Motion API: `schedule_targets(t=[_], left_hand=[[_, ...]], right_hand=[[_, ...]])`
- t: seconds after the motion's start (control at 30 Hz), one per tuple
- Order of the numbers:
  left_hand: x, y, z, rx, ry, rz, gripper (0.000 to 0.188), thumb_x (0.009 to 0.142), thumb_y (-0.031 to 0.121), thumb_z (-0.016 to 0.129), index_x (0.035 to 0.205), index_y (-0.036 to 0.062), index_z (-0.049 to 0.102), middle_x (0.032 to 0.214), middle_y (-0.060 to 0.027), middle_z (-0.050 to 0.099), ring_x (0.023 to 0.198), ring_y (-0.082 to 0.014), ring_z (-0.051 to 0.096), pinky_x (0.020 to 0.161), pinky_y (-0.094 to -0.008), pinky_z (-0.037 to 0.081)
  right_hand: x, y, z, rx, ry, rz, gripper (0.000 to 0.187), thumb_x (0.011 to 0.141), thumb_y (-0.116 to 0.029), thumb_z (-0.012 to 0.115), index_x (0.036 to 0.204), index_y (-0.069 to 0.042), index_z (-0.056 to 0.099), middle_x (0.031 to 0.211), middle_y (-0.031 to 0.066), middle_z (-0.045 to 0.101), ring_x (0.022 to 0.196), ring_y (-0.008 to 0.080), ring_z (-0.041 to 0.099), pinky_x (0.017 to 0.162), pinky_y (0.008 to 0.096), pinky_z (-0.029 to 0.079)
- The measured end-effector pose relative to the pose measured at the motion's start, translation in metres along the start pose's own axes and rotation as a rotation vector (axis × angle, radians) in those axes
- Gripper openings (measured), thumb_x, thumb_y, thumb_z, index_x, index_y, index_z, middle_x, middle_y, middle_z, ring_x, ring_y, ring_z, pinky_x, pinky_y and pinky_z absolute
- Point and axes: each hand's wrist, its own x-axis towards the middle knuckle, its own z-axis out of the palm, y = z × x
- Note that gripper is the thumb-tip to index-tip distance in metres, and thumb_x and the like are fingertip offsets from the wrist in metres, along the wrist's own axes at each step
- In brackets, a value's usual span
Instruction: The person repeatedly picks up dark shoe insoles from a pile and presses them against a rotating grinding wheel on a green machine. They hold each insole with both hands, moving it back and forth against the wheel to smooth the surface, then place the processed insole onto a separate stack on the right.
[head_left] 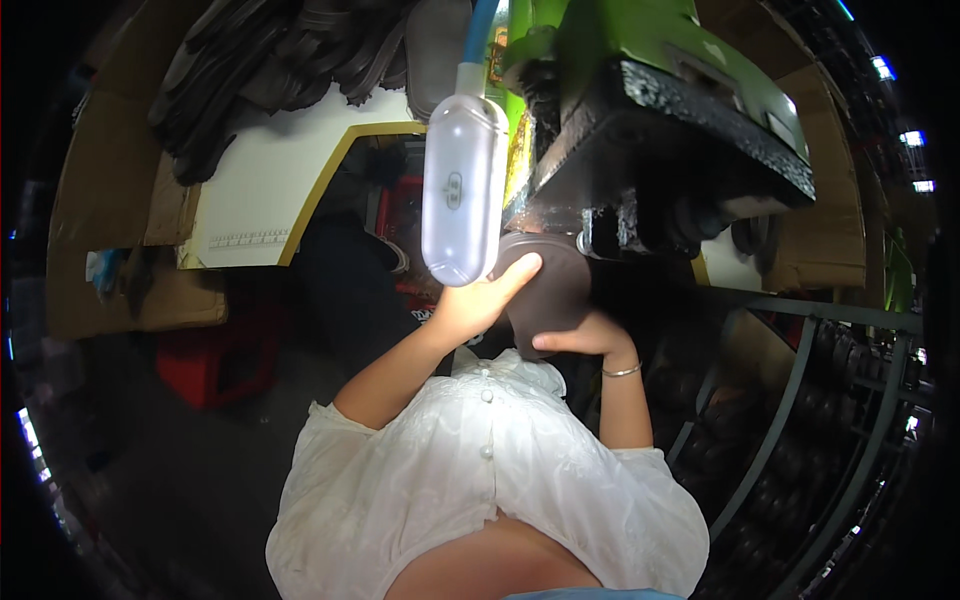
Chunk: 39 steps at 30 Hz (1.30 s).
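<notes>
Dim workshop background, fading to near black at the rim of the view, with small bright lights (882,68) far out on both sides. Holding a dark brown, sole-shaped piece (553,292) close in front of a white buttoned blouse (480,430), gripped from both sides at once. Clasping its left side with the left hand (482,304), thumb stretched flat across the upper face. Steadying the lower right end with the right hand (590,335), thumb laid over the near, narrower part. Impossible to tell the spread of the other fingers, mostly hidden under the piece. Wearing a thin metal bracelet (622,371) on the right wrist.

Just beyond the piece, a green and black machine (735,95), bulky and overhanging; cannot tell about any contact between the two. Overlapping the left hand in the view, a pale translucent capsule (464,190) hanging from a blue tube (480,30). Farther left, a white bench (290,180) with a yellow edge, bearing a heap of dark soles (270,65) at the back. Farther out, brown cardboard (110,170) beside the bench, a red plastic stool-like object (215,360) low on the left, and a grey metal rack (783,410) low on the right.
</notes>
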Motion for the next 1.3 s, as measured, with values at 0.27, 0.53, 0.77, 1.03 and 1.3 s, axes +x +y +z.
schedule_targets(t=[0.27,0.53,0.77,1.03,1.3], left_hand=[[-0.016,-0.002,-0.028,-0.002,0.026,-0.023,0.030,0.083,0.015,0.059,0.107,-0.0024,0.055,0.092,-0.0046,0.061,0.083,-0.0106,0.055,0.076,-0.0253,0.044],[-0.034,-0.002,-0.063,-0.073,0.082,0.025,0.026,0.079,0.002,0.060,0.105,-0.0018,0.055,0.094,-0.0042,0.060,0.084,-0.0083,0.055,0.076,-0.0234,0.044],[-0.049,-0.010,-0.128,-0.041,0.099,-0.088,0.033,0.083,0.010,0.058,0.111,-0.0040,0.050,0.102,-0.0072,0.058,0.094,-0.0112,0.053,0.084,-0.0257,0.042],[-0.041,-0.044,-0.115,0.206,-0.434,-0.255,0.033,0.078,0.010,0.065,0.107,-0.0034,0.055,0.096,-0.0062,0.062,0.084,-0.0109,0.057,0.076,-0.0256,0.046],[-0.042,-0.058,-0.005,0.273,-0.825,-0.125,0.045,0.075,0.025,0.068,0.107,-0.0019,0.054,0.106,-0.0162,0.057,0.101,-0.0246,0.053,0.085,-0.0323,0.042]], right_hand=[[-0.040,0.018,-0.065,0.545,0.362,-0.084,0.031,0.065,-0.001,0.068,0.093,0.005,0.058,0.086,0.0100,0.063,0.076,0.0128,0.059,0.074,0.0244,0.047],[0.024,-0.032,-0.056,0.289,0.370,-0.230,0.029,0.067,-0.001,0.064,0.095,0.005,0.058,0.084,0.0085,0.063,0.076,0.0134,0.059,0.072,0.0240,0.046],[0.047,-0.075,0.016,0.208,0.378,-0.390,0.027,0.070,0.006,0.066,0.097,0.004,0.059,0.094,0.0057,0.061,0.086,0.0111,0.057,0.078,0.0240,0.045],[0.059,-0.076,0.026,0.234,0.299,-0.340,0.028,0.069,0.002,0.071,0.096,0.004,0.060,0.092,0.0069,0.063,0.082,0.0103,0.058,0.074,0.0236,0.048],[0.057,-0.085,0.022,0.025,0.292,-0.165,0.034,0.067,-0.013,0.075,0.092,0.004,0.062,0.082,0.0094,0.066,0.071,0.0117,0.061,0.067,0.0244,0.049]])
